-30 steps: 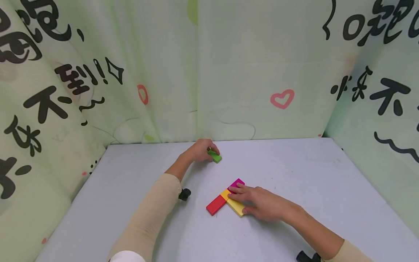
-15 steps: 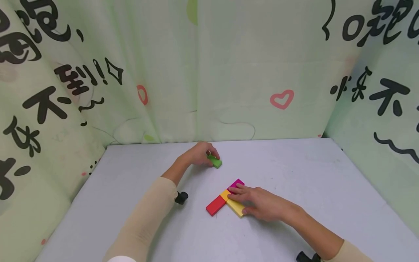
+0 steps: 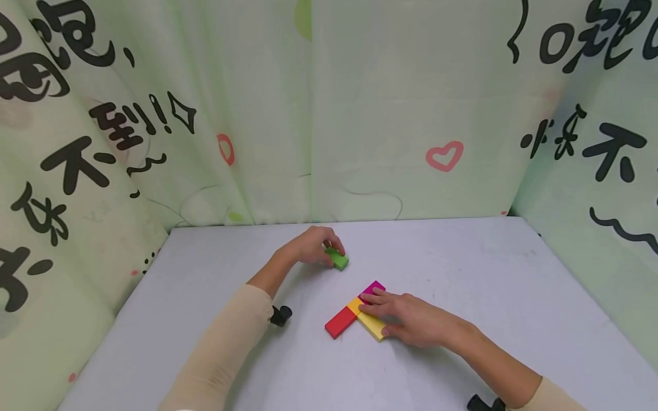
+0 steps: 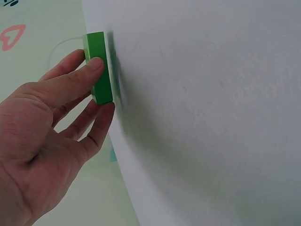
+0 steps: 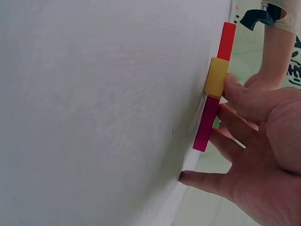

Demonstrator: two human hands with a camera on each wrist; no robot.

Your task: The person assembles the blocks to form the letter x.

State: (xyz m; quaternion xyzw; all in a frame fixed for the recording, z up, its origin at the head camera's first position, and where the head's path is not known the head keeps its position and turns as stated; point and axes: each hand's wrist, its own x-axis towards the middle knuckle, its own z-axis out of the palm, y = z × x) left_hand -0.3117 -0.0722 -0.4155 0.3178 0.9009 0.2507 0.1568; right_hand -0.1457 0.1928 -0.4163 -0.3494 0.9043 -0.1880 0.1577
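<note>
Between the thumb and fingertips of my left hand [image 3: 315, 245] is a green block [image 3: 337, 258], pinched close over the back of the table. The left wrist view shows the green block [image 4: 99, 77] with the thumb on its face and a shadow beside it. Nearer me, a red block [image 3: 339, 323], an orange-yellow one [image 3: 354, 305] and a magenta one [image 3: 374, 287] lie in a slanting row. A light yellow block [image 3: 371, 326] branches off toward the front right. My right hand [image 3: 411, 319] rests on this group, thumb at the yellow block [image 5: 216, 77], fingers by the magenta block [image 5: 206, 125].
The white table [image 3: 462, 268] is bounded by a pale green curtain [image 3: 370, 114] with dark lettering at the back and sides. Black wrist cameras sit on the left wrist [image 3: 280, 315] and the right wrist [image 3: 485, 403].
My left hand has moved a little toward me with the green block, nearer the other blocks. The right hand and the block group have stayed in place.
</note>
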